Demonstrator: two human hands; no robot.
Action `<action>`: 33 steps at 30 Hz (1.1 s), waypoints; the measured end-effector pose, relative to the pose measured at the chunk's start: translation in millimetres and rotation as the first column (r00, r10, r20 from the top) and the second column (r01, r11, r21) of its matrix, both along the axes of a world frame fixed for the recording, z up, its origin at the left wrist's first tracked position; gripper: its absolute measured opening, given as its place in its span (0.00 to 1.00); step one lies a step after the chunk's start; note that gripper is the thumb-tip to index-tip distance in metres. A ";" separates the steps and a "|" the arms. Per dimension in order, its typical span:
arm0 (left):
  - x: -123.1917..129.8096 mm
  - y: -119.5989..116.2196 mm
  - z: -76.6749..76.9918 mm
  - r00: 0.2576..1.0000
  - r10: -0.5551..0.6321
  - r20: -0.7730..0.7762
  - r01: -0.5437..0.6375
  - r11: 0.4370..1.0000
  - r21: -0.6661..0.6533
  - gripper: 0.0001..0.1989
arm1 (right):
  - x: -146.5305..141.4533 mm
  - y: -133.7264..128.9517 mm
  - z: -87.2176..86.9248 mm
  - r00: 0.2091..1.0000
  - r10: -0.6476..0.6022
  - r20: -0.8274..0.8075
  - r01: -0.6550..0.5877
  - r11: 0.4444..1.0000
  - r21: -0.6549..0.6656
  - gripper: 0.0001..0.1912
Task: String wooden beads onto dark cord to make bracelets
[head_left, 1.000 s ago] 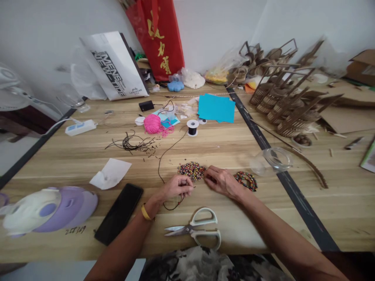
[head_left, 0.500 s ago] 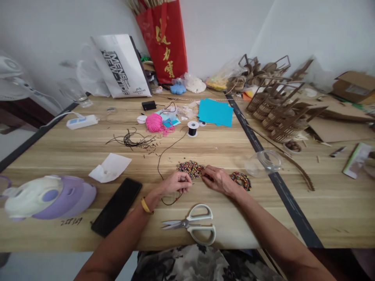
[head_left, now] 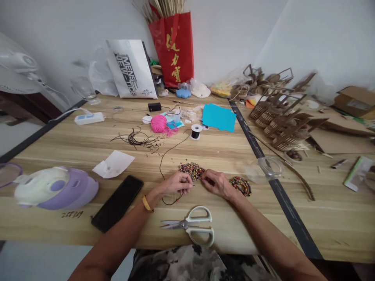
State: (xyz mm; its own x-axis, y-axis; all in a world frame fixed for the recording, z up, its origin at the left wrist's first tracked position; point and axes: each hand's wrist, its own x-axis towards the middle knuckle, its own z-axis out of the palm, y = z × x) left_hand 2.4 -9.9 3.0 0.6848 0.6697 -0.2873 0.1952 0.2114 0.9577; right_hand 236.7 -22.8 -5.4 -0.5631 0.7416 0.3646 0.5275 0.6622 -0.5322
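Observation:
My left hand (head_left: 177,183) is closed on a thin black cord (head_left: 160,166), whose short end pokes out past the fingertips. The cord runs back to a white spool (head_left: 196,132), and a few reddish beads sit on its loop below the hand. Between both hands and just beyond them lies a pile of small multicoloured beads (head_left: 191,170). My right hand (head_left: 216,182) rests at the pile's right edge, fingers bent and pinched together; whether a bead is between them is hidden. Beside its wrist lies a coil of strung beads (head_left: 240,186).
Open-bladed scissors (head_left: 187,225) lie near the front edge. To the left are a black phone (head_left: 117,203), white paper (head_left: 113,164) and a purple-white bottle (head_left: 58,188). Cut black cords (head_left: 137,137), pink yarn (head_left: 158,123) and blue sheets (head_left: 218,117) lie farther back. A clear container (head_left: 269,168) stands right.
The camera view has shifted slightly, so the scene sits a little lower and to the right. Both hands stay nearly in the same place by the bead pile.

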 end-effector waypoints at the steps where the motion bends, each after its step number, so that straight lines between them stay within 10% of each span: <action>1: 0.0 0.2 -0.6 1.000 0.002 0.001 -0.002 1.000 0.001 0.18 | 0.0 -0.1 -0.4 1.000 -0.006 -0.003 0.006 1.000 -0.002 0.04; 16: -0.2 -0.4 4.2 1.000 0.002 0.000 -0.002 1.000 0.010 0.19 | -20.2 -12.8 5.3 0.973 -0.011 -0.231 -0.027 0.987 -0.158 0.02; 33: 2.2 -2.3 -2.9 1.000 0.003 -0.017 -0.002 0.999 0.040 0.13 | -25.4 -16.4 1.8 0.925 -0.083 -0.370 -0.152 0.814 -0.561 0.07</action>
State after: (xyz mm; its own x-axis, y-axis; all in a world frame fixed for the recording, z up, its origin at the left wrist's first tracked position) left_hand 4.6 -12.2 0.1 0.6783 0.6825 -0.2721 0.2112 0.1735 0.9619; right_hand 211.4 -39.2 -3.6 -0.5070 0.8597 0.0619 0.2028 0.1888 -0.9608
